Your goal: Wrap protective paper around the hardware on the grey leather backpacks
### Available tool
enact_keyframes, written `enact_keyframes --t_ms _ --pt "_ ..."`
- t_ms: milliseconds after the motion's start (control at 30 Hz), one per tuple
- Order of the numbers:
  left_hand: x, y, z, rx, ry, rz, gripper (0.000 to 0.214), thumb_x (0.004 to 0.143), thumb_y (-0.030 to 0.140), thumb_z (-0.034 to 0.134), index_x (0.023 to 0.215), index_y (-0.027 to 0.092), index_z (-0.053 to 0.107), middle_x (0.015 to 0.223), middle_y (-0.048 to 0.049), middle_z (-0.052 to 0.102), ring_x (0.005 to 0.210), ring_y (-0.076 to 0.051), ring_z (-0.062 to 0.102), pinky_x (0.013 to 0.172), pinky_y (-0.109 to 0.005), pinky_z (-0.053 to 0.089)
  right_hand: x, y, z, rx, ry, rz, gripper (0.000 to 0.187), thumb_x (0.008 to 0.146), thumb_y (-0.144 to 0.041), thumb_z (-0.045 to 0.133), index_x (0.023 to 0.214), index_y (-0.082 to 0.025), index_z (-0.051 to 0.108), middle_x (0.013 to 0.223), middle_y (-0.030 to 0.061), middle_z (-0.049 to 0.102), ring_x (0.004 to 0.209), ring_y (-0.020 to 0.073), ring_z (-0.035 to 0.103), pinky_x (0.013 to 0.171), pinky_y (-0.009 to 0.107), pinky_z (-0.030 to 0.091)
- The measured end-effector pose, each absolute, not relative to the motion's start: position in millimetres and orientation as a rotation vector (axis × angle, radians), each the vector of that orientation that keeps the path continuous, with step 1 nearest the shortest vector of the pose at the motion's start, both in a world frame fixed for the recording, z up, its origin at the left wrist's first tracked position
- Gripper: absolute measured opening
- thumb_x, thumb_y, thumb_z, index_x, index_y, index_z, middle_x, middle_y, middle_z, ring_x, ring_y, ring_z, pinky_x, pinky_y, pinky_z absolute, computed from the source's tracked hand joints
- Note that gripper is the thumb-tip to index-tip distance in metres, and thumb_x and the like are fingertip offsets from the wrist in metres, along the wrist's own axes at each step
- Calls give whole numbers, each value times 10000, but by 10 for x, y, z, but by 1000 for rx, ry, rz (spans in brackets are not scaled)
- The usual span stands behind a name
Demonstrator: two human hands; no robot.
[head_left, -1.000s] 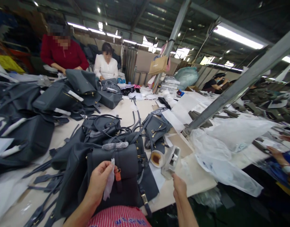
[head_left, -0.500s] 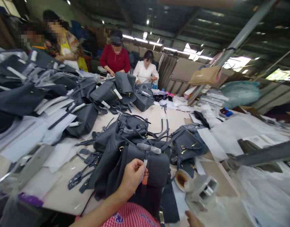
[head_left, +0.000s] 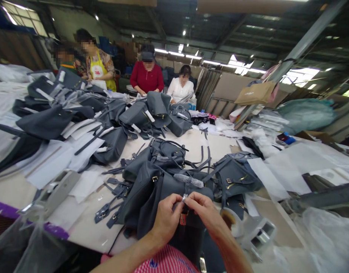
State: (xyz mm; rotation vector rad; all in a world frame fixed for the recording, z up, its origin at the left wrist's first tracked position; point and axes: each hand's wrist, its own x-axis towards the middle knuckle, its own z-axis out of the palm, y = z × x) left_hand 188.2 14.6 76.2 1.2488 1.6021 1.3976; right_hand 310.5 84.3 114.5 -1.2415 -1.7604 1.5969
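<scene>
A dark grey backpack [head_left: 143,193] lies in front of me at the table's edge, its handle [head_left: 188,179] wrapped in clear plastic. Over its front flap, my left hand [head_left: 167,214] and my right hand [head_left: 204,208] meet with fingertips pinched together. Between them is a small piece of whitish film [head_left: 185,197], held from both sides. Just below the fingers, an orange-red striped piece [head_left: 183,219] sits on the bag's front strap. Loose straps with buckles [head_left: 111,203] lie to the left of the bag.
More grey backpacks [head_left: 231,176] lie right and behind, with a large heap [head_left: 49,117] at left. A dispenser-like device [head_left: 53,195] stands left; a grey metal device [head_left: 259,233] and a round dish of brown liquid [head_left: 228,219] are right. Co-workers stand across the table.
My right hand has come up from the lower right to the film at my left fingertips and now pinches it too. The view has shifted slightly left.
</scene>
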Motion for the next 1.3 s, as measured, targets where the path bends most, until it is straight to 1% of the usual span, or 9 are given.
enact_keyframes --t_ms 267,367,500,667,800,933,1100,1233,1300 --pt "1842 105 664 1482 1630 1411 265 891 203 458 1134 192 565 848 -48 702 780 -182 661 746 -273 473 3090 912 943 -1311 -1895 1391 363 755 -492 596 560 -195 519 544 -43 475 573 126 434 562 253 347" --pt "1813 129 702 1471 1598 1405 206 890 225 468 1001 201 639 893 -60 702 825 -187 654 775 -283 477 3097 908 955 -1300 -1892 1377 349 758 -479 590 566 -197 516 553 -44 479 573 126 441 564 252 356" --pt "1805 188 779 921 1442 1366 139 802 297 561 766 174 616 679 -18 642 605 -154 604 544 -240 473 3110 872 974 -1280 -1840 1425 287 732 -438 615 589 -194 563 570 -34 540 582 136 485 577 255 386" --pt "1845 220 758 549 1172 1394 169 718 315 628 762 161 571 646 9 622 506 -118 571 463 -220 471 3077 767 860 -1243 -1612 1559 247 741 -441 622 717 -195 626 631 1 642 618 179 599 599 278 456" --pt "1893 209 677 574 1125 1472 210 721 310 658 747 181 494 598 38 596 466 -105 552 462 -225 487 3062 731 756 -1372 -1601 1294 339 738 -428 647 995 -213 592 623 -33 638 594 188 617 590 285 460" --pt "1927 204 638 538 1172 1502 310 717 335 694 761 209 415 538 77 540 439 -102 543 419 -189 442 3045 736 770 -1493 -1709 1048 273 743 -409 647 943 -228 611 593 -40 631 559 183 607 583 286 440" --pt "1907 198 672 437 1061 1492 401 653 327 735 765 220 366 553 76 553 460 -117 573 445 -205 454 2996 701 889 -1243 -1423 1556 348 717 -385 668 1002 -205 582 730 3 703 609 165 605 626 285 483" --pt "1868 183 714 312 870 1444 417 620 239 721 807 221 349 598 68 582 488 -116 586 498 -229 473 3011 673 959 -984 -1057 2001 474 666 -239 697 1105 -225 520 893 0 691 612 119 563 549 239 471" --pt "1862 180 727 288 808 1423 437 600 195 721 812 221 340 623 65 596 498 -113 588 520 -241 478 3009 665 961 -871 -971 2112 475 701 -291 711 1124 -231 502 859 -14 652 583 105 531 501 223 448"
